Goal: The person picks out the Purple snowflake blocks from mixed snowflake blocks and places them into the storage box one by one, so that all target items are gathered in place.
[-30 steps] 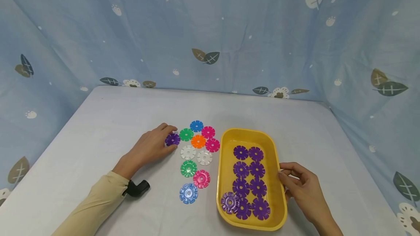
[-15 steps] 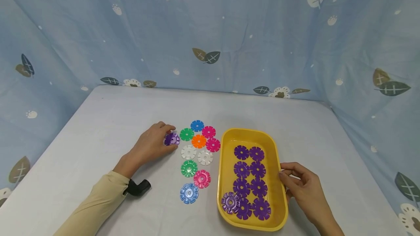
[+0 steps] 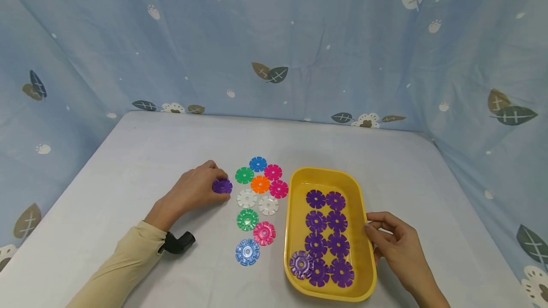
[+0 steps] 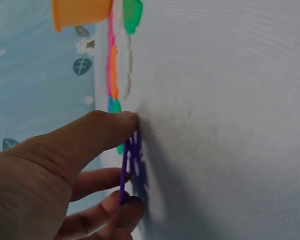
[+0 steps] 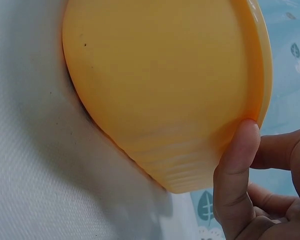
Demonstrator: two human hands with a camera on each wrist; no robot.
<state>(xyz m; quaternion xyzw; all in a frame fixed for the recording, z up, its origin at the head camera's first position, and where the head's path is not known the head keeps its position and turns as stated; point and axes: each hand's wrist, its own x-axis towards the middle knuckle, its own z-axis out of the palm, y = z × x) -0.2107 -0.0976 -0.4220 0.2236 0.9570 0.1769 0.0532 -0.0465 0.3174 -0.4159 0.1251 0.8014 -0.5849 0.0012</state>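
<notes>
My left hand [image 3: 198, 189] pinches a purple notched plastic disc [image 3: 222, 186] between thumb and fingertips, left of the loose discs. The left wrist view catches this purple disc [image 4: 131, 165] edge-on, with its shadow on the white cloth. At the right my right hand [image 3: 396, 246] grips the long side of a yellow tray [image 3: 298, 179]; curled fingers meet its rim and outer wall. In the right wrist view, a finger lies against the yellow tray wall [image 5: 165, 75]. Purple discs [image 3: 337, 222] lie in two columns inside the tray, with a shinier purple disc [image 3: 301, 264] overlapping one at the near left.
Between hand and tray lie loose discs: blue [image 3: 258, 164], green [image 3: 244, 175], pink [image 3: 273, 172], orange [image 3: 260, 184], white [image 3: 247, 198] and a near blue disc [image 3: 247, 252]. A black wrist fitting [image 3: 180, 242] juts from the left sleeve. A patterned curtain [image 3: 214, 37] hangs behind the table.
The left hand has drawn the purple disc slightly left and toward the person, away from the green disc; the disc's tilt has changed. The right hand and tray stay put.
</notes>
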